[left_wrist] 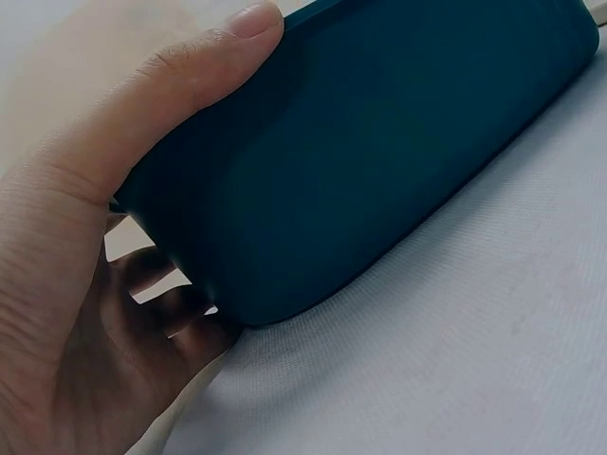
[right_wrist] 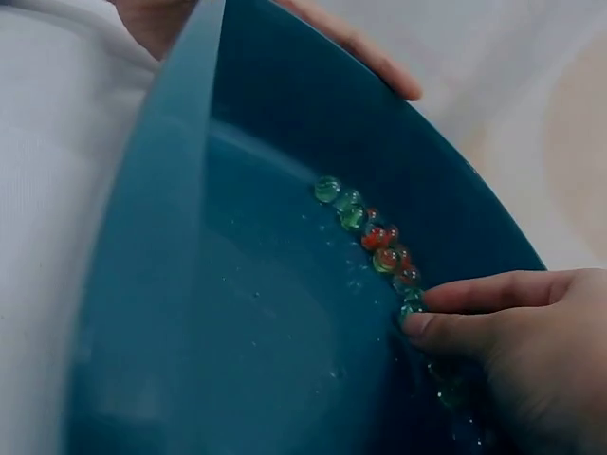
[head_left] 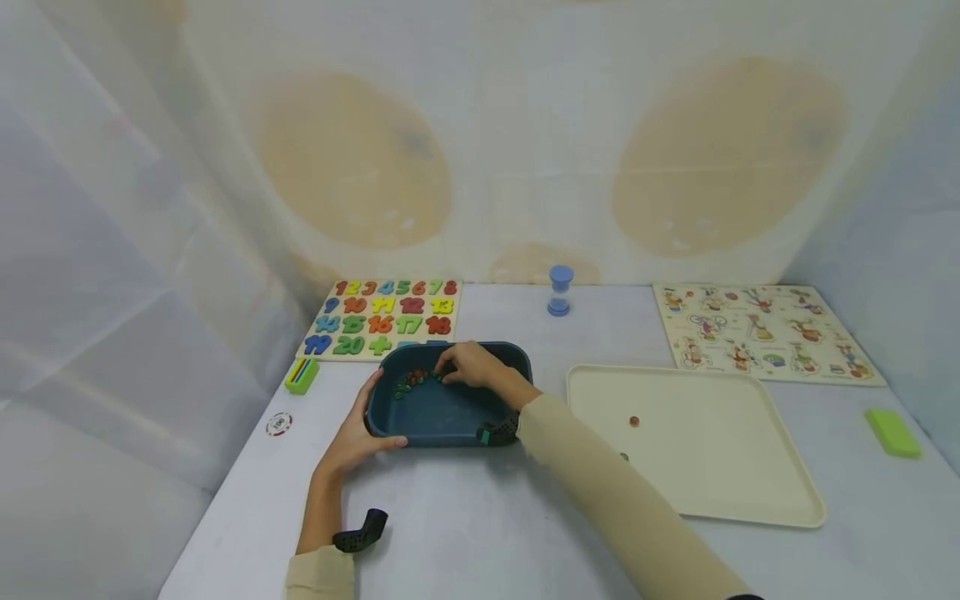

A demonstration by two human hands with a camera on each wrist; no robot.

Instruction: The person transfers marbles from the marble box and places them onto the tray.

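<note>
A dark teal basin [head_left: 442, 421] stands on the table, with a curved row of green and red glass marbles [right_wrist: 387, 258] along the inside of its far wall. My left hand [head_left: 356, 437] grips the basin's left end. In the left wrist view its thumb [left_wrist: 204, 71] lies over the front rim, while the other fingers go round behind the corner. My right hand [head_left: 476, 367] reaches into the basin. In the right wrist view its thumb and index finger pinch a green marble [right_wrist: 412, 309] in the row; the other fingers are mostly hidden.
Right of the basin lies a cream tray [head_left: 720, 450] holding a reddish marble [head_left: 634, 422] and a green one, partly behind my right sleeve. A number puzzle [head_left: 382, 317], blue hourglass [head_left: 559, 290] and picture puzzle [head_left: 765, 333] are at the back. Green blocks [head_left: 892, 432] sit at both sides.
</note>
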